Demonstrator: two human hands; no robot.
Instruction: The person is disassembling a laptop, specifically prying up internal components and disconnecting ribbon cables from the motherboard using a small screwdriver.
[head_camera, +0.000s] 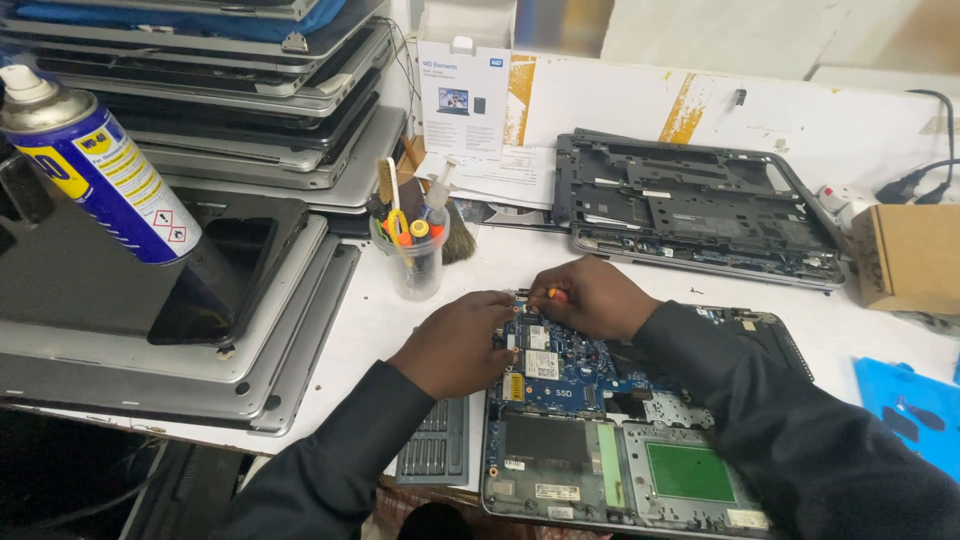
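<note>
An opened laptop base (600, 470) lies on the white table in front of me, its blue circuit board (565, 365) exposed. My left hand (455, 342) rests on the board's left edge, fingers curled against it. My right hand (590, 297) sits at the board's far edge, closed on a small screwdriver with an orange and yellow handle (553, 294), its tip pointing down at the board. Both arms wear dark sleeves.
A stack of grey laptops (200, 300) fills the left, with a blue and yellow spray can (95, 165) on top. A clear cup of tools (410, 255), a bit set (435, 445), a stripped laptop chassis (690, 205), a cardboard box (905, 255) and a blue mat (910, 410) surround me.
</note>
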